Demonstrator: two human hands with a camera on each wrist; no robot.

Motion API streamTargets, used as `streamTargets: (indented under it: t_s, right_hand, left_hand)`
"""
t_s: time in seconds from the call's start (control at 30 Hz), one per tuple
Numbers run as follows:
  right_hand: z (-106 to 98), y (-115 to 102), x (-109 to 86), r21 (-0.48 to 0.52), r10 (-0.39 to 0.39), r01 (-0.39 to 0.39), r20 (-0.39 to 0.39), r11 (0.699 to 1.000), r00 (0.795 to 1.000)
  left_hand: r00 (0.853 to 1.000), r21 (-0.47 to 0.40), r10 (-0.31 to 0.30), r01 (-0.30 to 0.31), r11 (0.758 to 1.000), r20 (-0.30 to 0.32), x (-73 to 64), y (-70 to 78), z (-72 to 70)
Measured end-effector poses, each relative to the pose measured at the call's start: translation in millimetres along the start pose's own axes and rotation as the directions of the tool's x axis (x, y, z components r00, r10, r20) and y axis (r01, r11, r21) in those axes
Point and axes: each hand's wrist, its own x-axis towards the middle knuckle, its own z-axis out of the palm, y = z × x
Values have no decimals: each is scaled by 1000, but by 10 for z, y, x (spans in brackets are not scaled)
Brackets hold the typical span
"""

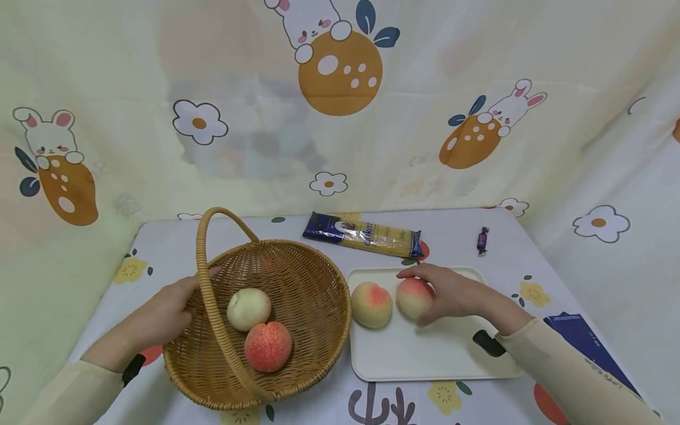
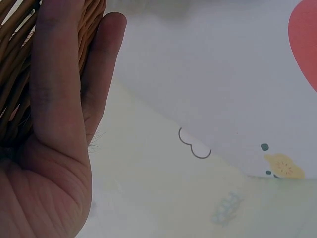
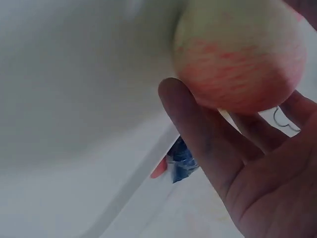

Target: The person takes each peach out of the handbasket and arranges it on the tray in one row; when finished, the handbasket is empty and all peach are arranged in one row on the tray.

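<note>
A: Surroundings?
B: Spaghetti packet (image 1: 357,234) behind white tray (image 1: 425,357); wrapped candy (image 1: 482,241) farther right. Handle (image 1: 218,324) arches over wicker basket (image 1: 319,295).
A: Contents?
B: Basket: pale peach (image 1: 248,309), red peach (image 1: 268,346). Tray: left peach (image 1: 372,304); right peach (image 1: 412,298), right hand (image 1: 454,290) curled round it. Left hand (image 1: 167,308) grips basket's side.

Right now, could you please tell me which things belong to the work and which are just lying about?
Likely in use: wicker basket, pale peach, red peach, white tray, left tray peach, right tray peach.
Likely idle: pasta packet, wrapped candy, blue item.
</note>
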Motion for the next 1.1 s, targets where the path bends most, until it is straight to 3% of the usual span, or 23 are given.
streamTargets:
  t_s: [0.17, 0.4, 0.53, 0.8, 1.1]
  right_hand:
    - [34, 2, -44, -64, -14, 15, 15, 998, 1000]
    - [113, 68, -38, -77, -43, 39, -51, 996, 998]
    - [77, 28, -43, -113, -14, 6, -65, 994, 998]
    - [178, -37, -2, -49, -19, 15, -78, 999, 997]
    - [303, -144, 26, -131, -34, 25, -68, 991, 997]
  left_hand:
    - [1000, -13, 0, 0, 1000, 12, 5, 4, -11]
    - [1000, -2, -3, 3, 1000, 2, 1, 14, -1]
    - [1000, -4, -14, 14, 1000, 6, -1, 23, 1]
    - [1000, 2, -26, 26, 1000, 3, -9, 24, 5]
    - [1000, -5, -26, 26, 1000, 5, -15, 9, 15]
